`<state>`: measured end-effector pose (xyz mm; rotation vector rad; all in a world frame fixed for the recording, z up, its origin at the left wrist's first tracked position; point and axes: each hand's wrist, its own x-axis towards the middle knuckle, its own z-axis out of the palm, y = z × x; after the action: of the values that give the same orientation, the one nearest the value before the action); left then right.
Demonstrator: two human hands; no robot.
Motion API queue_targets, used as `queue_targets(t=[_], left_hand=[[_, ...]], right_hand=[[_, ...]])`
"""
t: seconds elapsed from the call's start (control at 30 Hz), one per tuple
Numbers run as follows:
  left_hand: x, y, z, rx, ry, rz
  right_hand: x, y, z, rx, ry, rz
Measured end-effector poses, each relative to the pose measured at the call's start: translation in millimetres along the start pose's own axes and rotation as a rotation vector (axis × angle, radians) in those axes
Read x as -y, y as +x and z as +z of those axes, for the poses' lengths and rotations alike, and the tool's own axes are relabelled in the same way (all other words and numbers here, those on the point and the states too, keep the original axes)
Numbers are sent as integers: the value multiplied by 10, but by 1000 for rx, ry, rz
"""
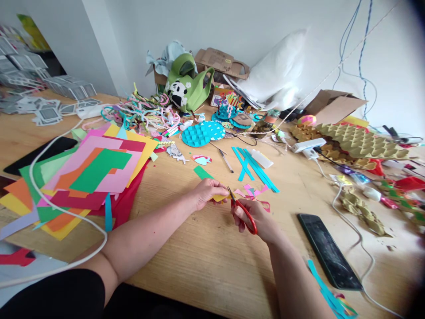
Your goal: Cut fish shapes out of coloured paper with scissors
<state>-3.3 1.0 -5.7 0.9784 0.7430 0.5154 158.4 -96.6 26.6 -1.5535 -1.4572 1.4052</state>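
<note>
My left hand (pixel 210 193) pinches a small piece of yellow paper (pixel 219 197) above the middle of the wooden table. Red-handled scissors (pixel 246 214) are in my right hand (pixel 255 217), their dark blades pointing up and left at the paper's right end. Whether the blades touch the paper I cannot tell. Pink paper scraps (pixel 254 190) lie just beyond my right hand. A green paper strip (pixel 202 172) rests beyond my left hand. Farther off are blue paper strips (pixel 255 166), a white glue bottle (pixel 261 158) and a pen (pixel 226 161).
Coloured paper sheets (pixel 99 170) are piled at the left, with a white cable (pixel 33 177) running over them. A phone (pixel 328 250) lies at the right. Behind stand a green panda bag (pixel 189 84), a blue egg-carton shape (pixel 202 134) and brown egg trays (pixel 358 139).
</note>
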Motion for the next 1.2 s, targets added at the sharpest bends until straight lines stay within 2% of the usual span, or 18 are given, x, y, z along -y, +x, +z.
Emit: queue_targets(t=[0.43,1.2], left_hand=[[-1,-10,4,0,0,-8],[-18,-3,6,-35,-69,-3]], right_hand=[[15,0,3,6,2,-3],[15,-8,-44,-56,1,81]])
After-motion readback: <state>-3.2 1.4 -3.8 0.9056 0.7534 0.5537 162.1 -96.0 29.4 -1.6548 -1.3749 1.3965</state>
